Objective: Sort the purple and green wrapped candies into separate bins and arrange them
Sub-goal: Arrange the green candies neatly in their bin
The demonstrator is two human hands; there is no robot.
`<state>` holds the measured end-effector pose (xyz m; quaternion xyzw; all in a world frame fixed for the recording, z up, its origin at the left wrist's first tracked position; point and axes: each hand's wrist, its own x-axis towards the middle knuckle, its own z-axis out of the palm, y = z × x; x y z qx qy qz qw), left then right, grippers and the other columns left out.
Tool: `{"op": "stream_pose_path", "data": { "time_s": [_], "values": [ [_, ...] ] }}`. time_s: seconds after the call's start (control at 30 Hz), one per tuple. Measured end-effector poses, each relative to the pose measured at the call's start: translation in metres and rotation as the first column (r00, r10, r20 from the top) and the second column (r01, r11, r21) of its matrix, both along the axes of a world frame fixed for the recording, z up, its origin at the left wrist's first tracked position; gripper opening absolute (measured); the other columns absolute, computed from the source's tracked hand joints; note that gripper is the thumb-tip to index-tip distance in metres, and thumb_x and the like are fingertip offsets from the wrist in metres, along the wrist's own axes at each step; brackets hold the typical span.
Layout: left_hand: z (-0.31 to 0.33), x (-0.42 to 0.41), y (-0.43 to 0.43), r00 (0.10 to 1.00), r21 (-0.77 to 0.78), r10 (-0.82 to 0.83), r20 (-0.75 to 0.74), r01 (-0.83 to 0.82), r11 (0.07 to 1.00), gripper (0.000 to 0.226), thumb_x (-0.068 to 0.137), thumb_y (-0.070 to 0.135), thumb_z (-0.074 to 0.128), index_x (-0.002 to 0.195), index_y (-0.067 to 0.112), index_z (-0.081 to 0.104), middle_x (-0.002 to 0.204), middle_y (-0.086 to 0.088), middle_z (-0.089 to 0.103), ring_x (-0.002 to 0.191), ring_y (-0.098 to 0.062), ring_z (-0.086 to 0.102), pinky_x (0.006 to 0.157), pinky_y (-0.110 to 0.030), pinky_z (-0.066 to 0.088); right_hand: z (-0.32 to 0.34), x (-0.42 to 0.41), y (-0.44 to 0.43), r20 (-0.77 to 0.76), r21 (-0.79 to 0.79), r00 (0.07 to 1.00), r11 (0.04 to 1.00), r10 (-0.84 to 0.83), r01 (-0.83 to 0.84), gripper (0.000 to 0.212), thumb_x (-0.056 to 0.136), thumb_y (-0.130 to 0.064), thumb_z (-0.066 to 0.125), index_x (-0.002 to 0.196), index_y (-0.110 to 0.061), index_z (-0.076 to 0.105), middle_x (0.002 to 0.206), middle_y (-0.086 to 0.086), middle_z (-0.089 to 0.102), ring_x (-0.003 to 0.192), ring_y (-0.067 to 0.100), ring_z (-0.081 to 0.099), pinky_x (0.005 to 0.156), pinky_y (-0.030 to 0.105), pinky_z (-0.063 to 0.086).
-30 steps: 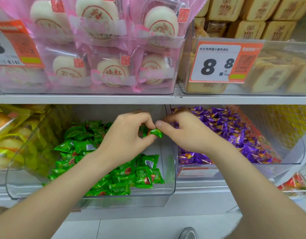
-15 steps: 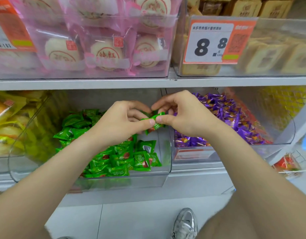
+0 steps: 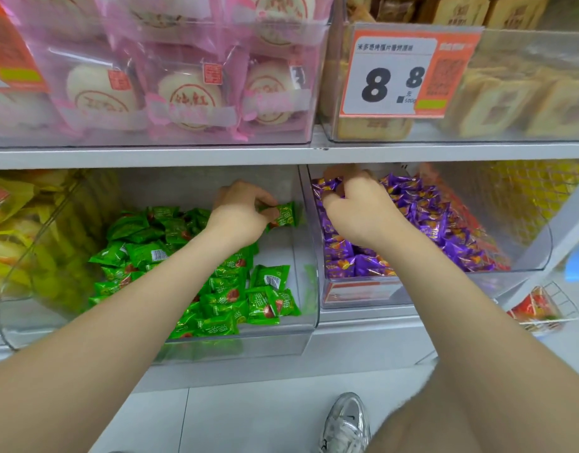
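Grip of the left hand [image 3: 239, 217] pinched one green candy [image 3: 283, 215], long axis running rightward, over the bare right rear of the green bin [image 3: 309, 325], just beside the purple bin [image 3: 526, 250], where the right hand [image 3: 356, 210] curled among purple candies [image 3: 428, 220], hold uncertain.

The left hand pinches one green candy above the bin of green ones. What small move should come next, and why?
Probably lower the left hand a little and release the green candy onto the bare floor of the green bin. The candy is held over that bin's bare right side, next to the green pile, so it seems to need only setting down.
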<state>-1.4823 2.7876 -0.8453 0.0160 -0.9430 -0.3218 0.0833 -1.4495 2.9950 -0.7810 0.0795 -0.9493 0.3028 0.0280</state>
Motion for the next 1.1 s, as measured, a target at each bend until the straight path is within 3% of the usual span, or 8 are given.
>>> {"op": "stream_pose_path", "data": {
  "time_s": [0.13,0.2,0.37,0.53,0.63,0.9,0.97,1.1],
  "values": [
    [-0.015,-0.011,0.001,1.0,-0.054,-0.01,0.009,0.011,0.998,0.013,0.087,0.031,0.085,0.1,0.033,0.082,0.101,0.011,0.079,0.097,-0.015,0.071,0.094,-0.029,0.055,-0.002,-0.004,0.001,-0.004,-0.096,1.0,0.995,0.015,-0.016,0.006,0.099,-0.018,0.054,0.098,-0.022,0.058,0.075,-0.002,0.04,0.084,0.025,0.037,0.057,0.024,0.027],
    [-0.019,-0.012,0.0,0.999,-0.083,-0.026,0.032,0.028,0.996,0.01,0.085,0.031,0.087,0.092,0.033,0.081,0.092,0.013,0.079,0.094,-0.016,0.072,0.095,-0.037,0.058,-0.001,-0.007,0.003,-0.026,-0.142,0.999,0.99,0.025,-0.028,0.021,0.098,-0.018,0.054,0.116,-0.02,0.063,0.081,0.002,0.048,0.069,0.023,0.043,0.055,0.022,0.032],
    [-0.024,-0.017,0.002,1.0,-0.257,-0.022,0.01,0.024,0.966,0.008,0.085,0.034,0.085,0.091,0.034,0.08,0.097,0.007,0.076,0.107,-0.024,0.06,0.096,-0.039,0.049,0.003,-0.005,0.006,-0.05,-0.151,0.999,0.988,0.013,-0.021,0.027,0.098,-0.012,0.053,0.073,-0.021,0.048,0.06,0.002,0.039,0.05,0.02,0.037,0.034,0.013,0.024],
    [-0.024,-0.025,0.002,0.999,-0.399,-0.039,-0.019,0.028,0.916,0.008,0.09,0.037,0.079,0.097,0.035,0.079,0.103,0.004,0.073,0.112,-0.026,0.057,0.096,-0.038,0.04,0.002,-0.005,0.005,-0.052,-0.135,0.998,0.989,0.046,-0.053,0.016,0.099,-0.016,0.055,0.107,-0.011,0.067,0.067,0.006,0.052,0.054,0.021,0.044,0.041,0.019,0.034],
    [-0.026,-0.025,0.0,0.999,-0.418,-0.045,-0.029,0.029,0.908,0.01,0.092,0.038,0.076,0.101,0.034,0.076,0.101,0.005,0.073,0.108,-0.025,0.06,0.097,-0.039,0.039,0.002,-0.006,0.004,-0.061,-0.136,0.997,0.989,0.051,-0.059,0.024,0.099,-0.022,0.058,0.12,-0.021,0.068,0.099,0.01,0.069,0.066,0.02,0.053,0.06,0.024,0.038],
    [0.005,0.008,-0.009,0.988,-0.23,-0.12,0.098,0.14,0.963,0.009,0.083,0.033,0.078,0.087,0.031,0.07,0.087,0.014,0.072,0.091,-0.016,0.07,0.086,-0.031,0.057,0.005,-0.002,-0.002,-0.072,-0.068,0.995,0.995,0.067,-0.072,0.021,0.099,-0.016,0.056,0.109,-0.003,0.069,0.104,0.022,0.07,0.095,0.039,0.061,0.074,0.037,0.048],
    [0.01,0.025,-0.012,0.921,-0.256,-0.298,0.252,0.361,0.897,0.014,0.084,0.033,0.076,0.097,0.034,0.073,0.095,0.017,0.073,0.099,-0.011,0.068,0.093,-0.028,0.052,0.005,-0.001,-0.003,-0.064,-0.065,0.995,0.995,0.076,-0.08,0.019,0.098,-0.017,0.056,0.108,-0.012,0.071,0.1,0.014,0.072,0.089,0.032,0.061,0.065,0.031,0.041],
    [0.006,0.047,-0.004,0.821,-0.498,-0.331,0.465,0.552,0.669,0.043,0.091,0.052,0.073,0.131,0.039,0.066,0.113,0.008,0.05,0.128,-0.03,0.037,0.11,-0.058,0.029,0.003,-0.001,-0.006,-0.038,-0.083,0.998,0.995,0.057,-0.06,0.026,0.099,-0.023,0.057,0.122,-0.023,0.069,0.106,0.004,0.072,0.089,0.022,0.06,0.071,0.025,0.039]
  ]
}}
